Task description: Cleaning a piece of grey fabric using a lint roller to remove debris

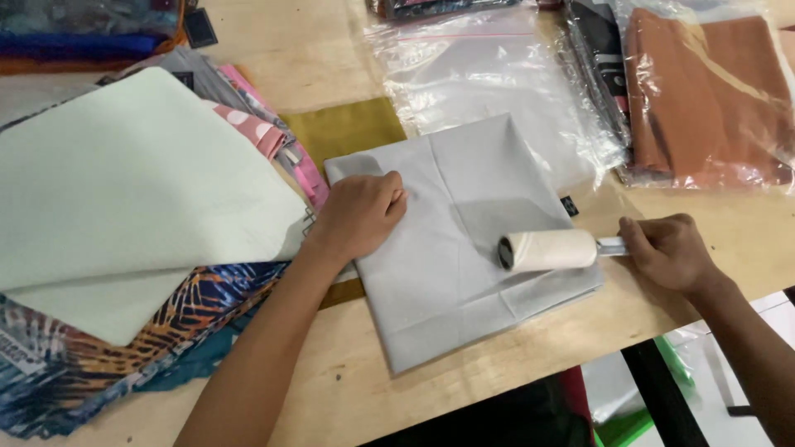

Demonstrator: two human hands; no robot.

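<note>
Lint roller gripped by right hand, seemingly touching grey cloth | left hand loosely curled, pressing cloth

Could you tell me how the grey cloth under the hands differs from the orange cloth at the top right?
The grey cloth lies bare on the table; the orange cloth is sealed in a clear plastic bag. The grey cloth is pressed by the left hand while the right hand holds a lint roller on it; the orange cloth is untouched. Both are plain-coloured, folded flat.
</note>
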